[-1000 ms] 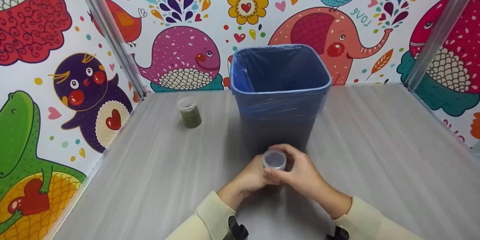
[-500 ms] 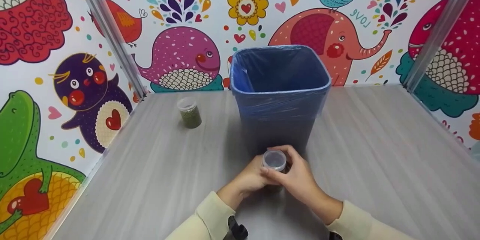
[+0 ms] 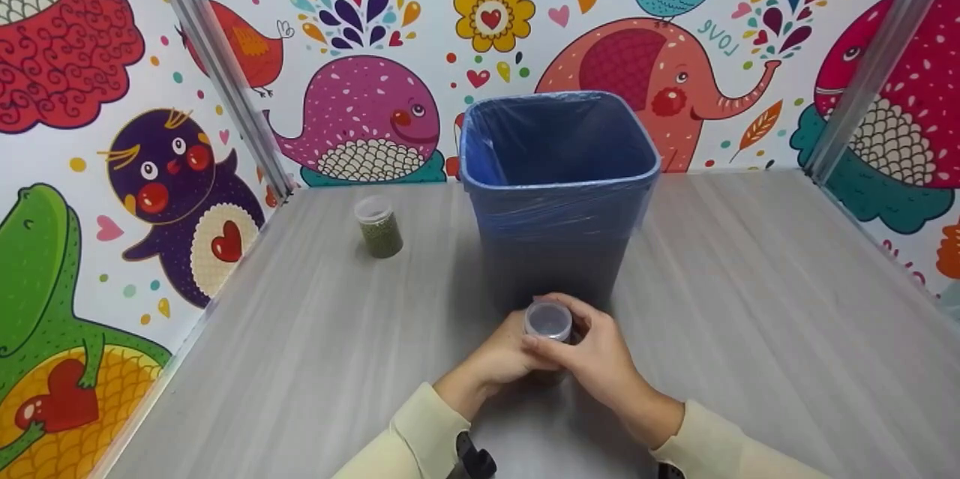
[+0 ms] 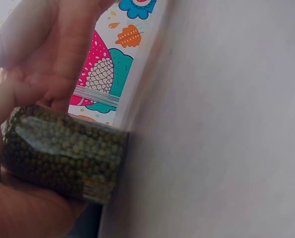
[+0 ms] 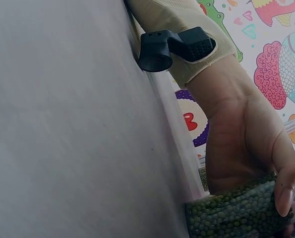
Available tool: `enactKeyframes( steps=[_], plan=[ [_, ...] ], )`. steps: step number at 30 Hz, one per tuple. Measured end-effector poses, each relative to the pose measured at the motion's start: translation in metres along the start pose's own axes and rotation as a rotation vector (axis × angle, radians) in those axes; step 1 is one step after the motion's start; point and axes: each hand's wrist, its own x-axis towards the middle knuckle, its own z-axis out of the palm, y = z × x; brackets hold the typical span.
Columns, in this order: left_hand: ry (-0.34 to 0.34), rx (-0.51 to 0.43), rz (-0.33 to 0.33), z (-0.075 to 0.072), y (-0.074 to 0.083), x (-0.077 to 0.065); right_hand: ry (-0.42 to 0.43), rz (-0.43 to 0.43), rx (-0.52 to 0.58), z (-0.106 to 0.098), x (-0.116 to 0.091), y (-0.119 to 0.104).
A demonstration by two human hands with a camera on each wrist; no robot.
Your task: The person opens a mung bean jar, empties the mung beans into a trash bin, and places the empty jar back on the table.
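Observation:
Between both hands, in front of the bin, stands a clear plastic jar (image 4: 65, 153) filled with small green beans. My left hand (image 3: 496, 356) grips the jar's body from the left, thumb and fingers curled round it, as the right wrist view also shows. My right hand (image 3: 604, 353) holds the clear lid (image 3: 549, 320) at the top, with the thumb on its near side and the fingers round the far side. In the left wrist view the jar's base is right at the table surface. A second jar (image 3: 381, 230) of green beans, with a clear top, stands upright at the back left.
A dark bin (image 3: 559, 239) lined with a blue plastic bag (image 3: 562, 198) stands just beyond my hands. The grey table (image 3: 300, 359) ends at printed cartoon walls (image 3: 360, 112) at the back and sides, with metal posts (image 3: 217, 67) in the corners.
My right wrist has swung slightly to the left and the thumb has shifted left along the lid's near side. The left hand, the held jar and the second jar have stayed in place.

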Motion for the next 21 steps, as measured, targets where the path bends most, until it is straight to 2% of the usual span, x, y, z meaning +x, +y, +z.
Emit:
enactKeyframes(
  steps=[21],
  plan=[
    [-0.006,-0.011,0.008,0.0006,-0.0009,0.0007,0.005,-0.015,-0.016,-0.0017,0.0021,0.003]
  ],
)
